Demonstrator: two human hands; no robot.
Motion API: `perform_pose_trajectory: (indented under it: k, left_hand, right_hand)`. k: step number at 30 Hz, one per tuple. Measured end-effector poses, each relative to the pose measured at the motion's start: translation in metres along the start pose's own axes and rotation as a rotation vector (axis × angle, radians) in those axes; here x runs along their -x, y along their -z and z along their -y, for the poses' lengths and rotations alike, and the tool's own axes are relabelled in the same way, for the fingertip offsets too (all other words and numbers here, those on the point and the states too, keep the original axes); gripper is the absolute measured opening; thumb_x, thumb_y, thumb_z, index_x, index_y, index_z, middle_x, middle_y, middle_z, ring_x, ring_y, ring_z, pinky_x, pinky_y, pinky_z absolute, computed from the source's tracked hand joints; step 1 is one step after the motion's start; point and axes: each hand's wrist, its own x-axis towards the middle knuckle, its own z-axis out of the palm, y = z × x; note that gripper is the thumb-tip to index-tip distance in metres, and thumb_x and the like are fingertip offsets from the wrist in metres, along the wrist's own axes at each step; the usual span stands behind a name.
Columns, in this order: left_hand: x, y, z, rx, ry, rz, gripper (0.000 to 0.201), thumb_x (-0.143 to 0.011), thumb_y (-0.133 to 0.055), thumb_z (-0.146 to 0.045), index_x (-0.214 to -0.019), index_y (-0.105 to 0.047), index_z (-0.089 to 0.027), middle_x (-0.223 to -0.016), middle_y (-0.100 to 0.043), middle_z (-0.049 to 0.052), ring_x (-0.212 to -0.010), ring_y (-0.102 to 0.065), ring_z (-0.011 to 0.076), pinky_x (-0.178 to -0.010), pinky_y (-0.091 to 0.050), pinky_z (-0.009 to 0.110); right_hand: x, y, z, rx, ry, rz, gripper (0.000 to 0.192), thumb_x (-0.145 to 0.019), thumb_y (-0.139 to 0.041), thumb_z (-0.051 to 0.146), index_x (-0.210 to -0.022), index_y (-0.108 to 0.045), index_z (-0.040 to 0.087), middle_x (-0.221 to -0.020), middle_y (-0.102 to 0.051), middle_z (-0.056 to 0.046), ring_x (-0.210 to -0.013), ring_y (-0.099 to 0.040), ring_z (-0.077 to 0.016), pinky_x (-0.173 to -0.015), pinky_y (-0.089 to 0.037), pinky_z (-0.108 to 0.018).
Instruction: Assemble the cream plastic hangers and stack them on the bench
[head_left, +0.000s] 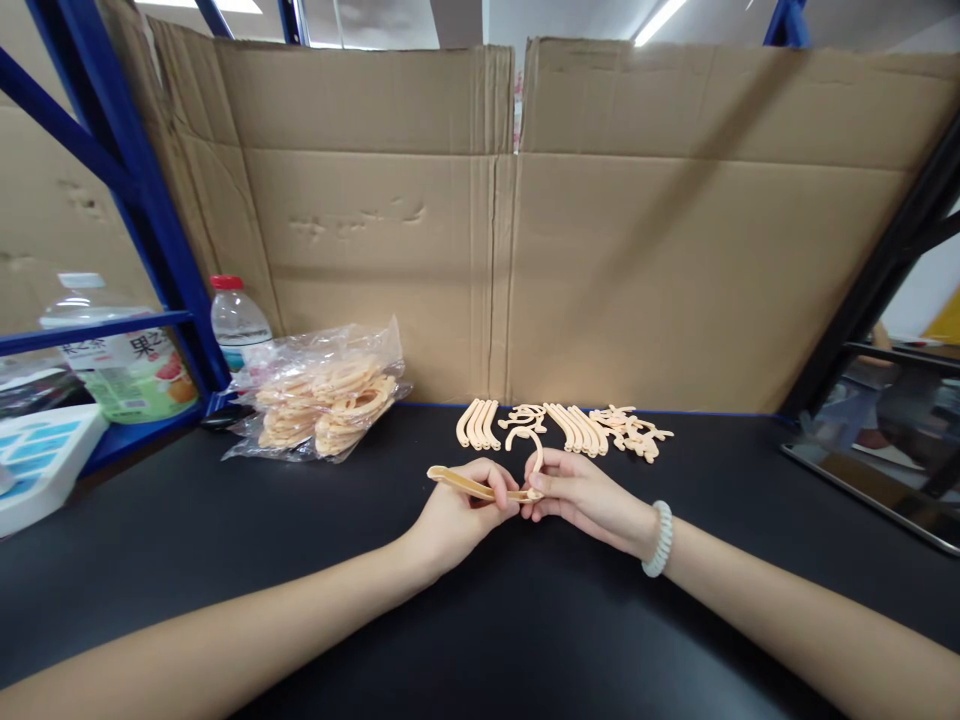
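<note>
My left hand (pixel 469 508) is closed around a long, hollow peach plastic hanger arm (pixel 466 482), whose free end points left. My right hand (pixel 581 497) pinches a curved peach plastic hook (pixel 537 450), standing upright with its open curve to the left. The hook's base meets the right end of the arm between my fingertips; whether they are joined I cannot tell. Just behind my hands lie a left row of hanger arms (pixel 478 424), a right row of hanger arms (pixel 576 430), a few hooks (pixel 525 416) and a heap of small peach parts (pixel 631 432).
A clear plastic bag of peach parts (pixel 326 395) lies on the black table (pixel 480 640) at left. Behind it stands a red-capped bottle (pixel 238 322). A large labelled bottle (pixel 124 350) sits by the blue frame (pixel 142 210). Cardboard (pixel 675 260) walls the back; a dark flat device (pixel 877 495) lies right.
</note>
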Motion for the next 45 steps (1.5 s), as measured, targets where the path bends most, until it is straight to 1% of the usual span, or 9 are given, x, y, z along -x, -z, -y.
perform_pose_trajectory:
  k: [8,14,21,26,40,45]
  left_hand:
    - [-0.001,0.002,0.0,-0.062,-0.009,0.004,0.024,-0.07,-0.07,-0.021,-0.056,-0.052,-0.015,-0.073,-0.06,0.002,-0.07,-0.063,0.0154,-0.068,-0.05,0.028]
    - [0.0,0.0,-0.002,-0.056,0.015,0.023,0.023,-0.069,-0.07,-0.02,-0.055,-0.053,-0.015,-0.074,-0.062,0.004,-0.072,-0.064,0.0182,-0.071,-0.051,0.032]
    - [0.001,-0.002,-0.005,0.014,0.067,0.008,0.023,-0.067,-0.072,-0.017,-0.055,-0.052,-0.015,-0.072,-0.064,0.002,-0.07,-0.065,0.016,-0.069,-0.051,0.029]
    - [0.001,-0.002,-0.007,0.025,0.085,-0.029,0.024,-0.066,-0.072,-0.017,-0.054,-0.052,-0.015,-0.071,-0.063,0.001,-0.069,-0.064,0.0151,-0.068,-0.051,0.027]
    - [0.0,-0.002,-0.008,0.014,0.083,-0.013,0.022,-0.066,-0.071,-0.015,-0.054,-0.051,-0.015,-0.074,-0.064,0.002,-0.069,-0.063,0.0141,-0.068,-0.05,0.026]
    - [-0.001,0.0,-0.006,0.019,0.077,-0.002,0.024,-0.065,-0.071,-0.015,-0.053,-0.05,-0.015,-0.071,-0.063,0.001,-0.068,-0.063,0.014,-0.066,-0.049,0.026]
  right_hand:
    - [0.0,-0.002,-0.004,0.065,0.044,-0.033,0.028,-0.074,-0.074,0.034,-0.076,-0.053,0.016,-0.07,-0.059,0.001,-0.064,-0.06,-0.0117,-0.063,-0.046,-0.025]
    - [0.0,-0.007,-0.006,0.167,0.093,-0.072,0.029,-0.073,-0.073,0.038,-0.075,-0.055,0.015,-0.067,-0.058,0.0,-0.06,-0.057,-0.0114,-0.058,-0.044,-0.024]
    - [-0.001,-0.005,-0.006,0.04,0.016,-0.085,0.028,-0.07,-0.075,0.034,-0.072,-0.055,0.015,-0.067,-0.06,-0.001,-0.061,-0.06,-0.0129,-0.06,-0.045,-0.026]
    - [-0.001,-0.001,-0.006,-0.019,0.009,-0.065,0.029,-0.07,-0.076,0.033,-0.071,-0.053,0.015,-0.066,-0.061,-0.001,-0.063,-0.062,-0.0145,-0.063,-0.047,-0.028]
    - [0.0,-0.004,-0.01,0.072,0.098,-0.122,0.028,-0.07,-0.074,0.035,-0.072,-0.052,0.017,-0.065,-0.058,0.002,-0.058,-0.06,-0.0117,-0.058,-0.046,-0.025]
    - [0.0,-0.005,-0.012,0.152,0.126,-0.134,0.027,-0.071,-0.073,0.035,-0.071,-0.053,0.017,-0.063,-0.057,0.003,-0.056,-0.059,-0.011,-0.056,-0.045,-0.024]
